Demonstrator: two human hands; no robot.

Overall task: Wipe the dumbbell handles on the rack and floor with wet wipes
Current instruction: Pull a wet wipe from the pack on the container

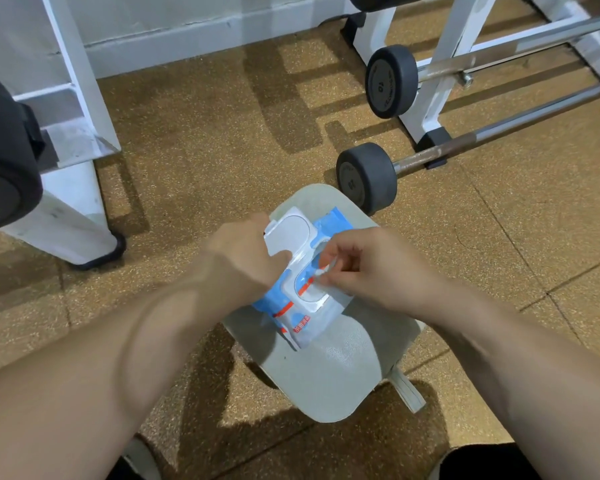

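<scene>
A blue and white wet wipes pack (298, 306) lies on a grey padded seat (333, 368), its white flip lid (291, 230) standing open. My left hand (239, 258) grips the pack's left side beside the lid. My right hand (357, 268) pinches the tip of a white wipe (321, 271) at the pack's opening. A barbell with a dark round weight (366, 176) and a steel bar (499, 126) lies on the floor just beyond the seat. A second one (392, 81) rests on the white rack.
A white rack frame (440, 81) stands at the back right. Another white rack leg (70, 188) with a black foot stands at the left, a large dark weight (4, 161) beside it. The floor is speckled brown rubber tiles (194, 140).
</scene>
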